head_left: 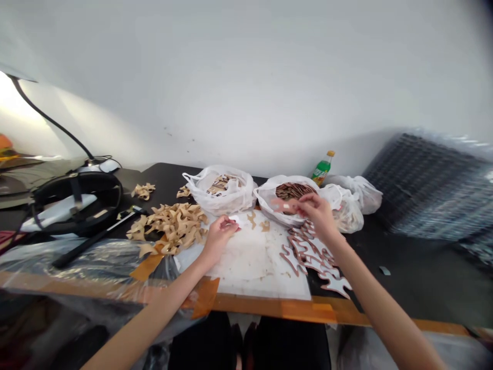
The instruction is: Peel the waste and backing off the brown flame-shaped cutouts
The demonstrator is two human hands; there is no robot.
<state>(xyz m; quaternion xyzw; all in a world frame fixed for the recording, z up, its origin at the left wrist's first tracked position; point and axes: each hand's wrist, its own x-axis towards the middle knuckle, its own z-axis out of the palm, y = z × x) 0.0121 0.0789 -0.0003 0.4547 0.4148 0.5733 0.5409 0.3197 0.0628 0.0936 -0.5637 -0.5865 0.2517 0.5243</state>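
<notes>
My right hand (pixel 315 209) is closed at the fingertips on a flat, reddish-brown cut-out piece (pixel 283 206) with a small white spot. It holds the piece in front of an open white plastic bag (pixel 265 198) full of similar brown pieces. My left hand (pixel 220 234) hovers near the top of a white paper sheet (pixel 246 277), fingers pinched; whether something small is between them I cannot make out. Two tan scraps (pixel 251 220) lie on the sheet just beyond it. Beneath my right hand spread several white-faced, brown-edged branching pieces (pixel 314 252).
Left of the sheet is a heap of curved tan pieces (pixel 175 226). Behind stand another open white bag (pixel 223 203), tied bags (pixel 348 210) and a green bottle (pixel 321 169). A black stick-like tool (pixel 92 241) lies left, dark stacked trays (pixel 427 180) right. Tape lines the table's front edge.
</notes>
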